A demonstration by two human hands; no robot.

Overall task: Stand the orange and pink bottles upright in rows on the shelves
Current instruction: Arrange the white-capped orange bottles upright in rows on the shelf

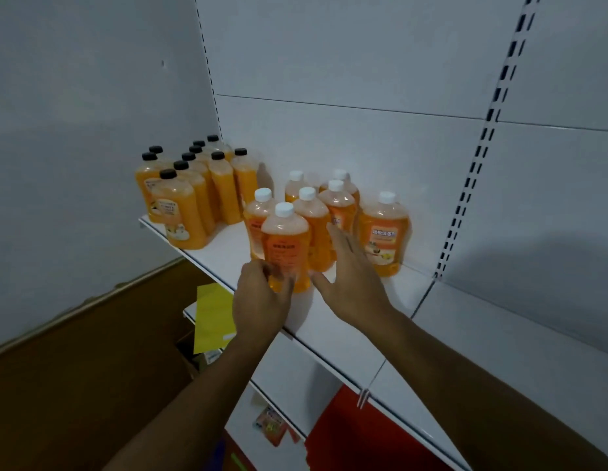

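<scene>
black-cap orange bottles [190, 212]: 9 visible, upright, at left end of the white shelf [350, 334] | white-cap orange bottles [285, 246]: 7, upright, in middle of the shelf | hands: 2, at front edge of the shelf | yellow sheet [212, 317]: 1, below the shelf

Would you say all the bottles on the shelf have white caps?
No, the bottles at the left end have black caps, the right group white.
</scene>
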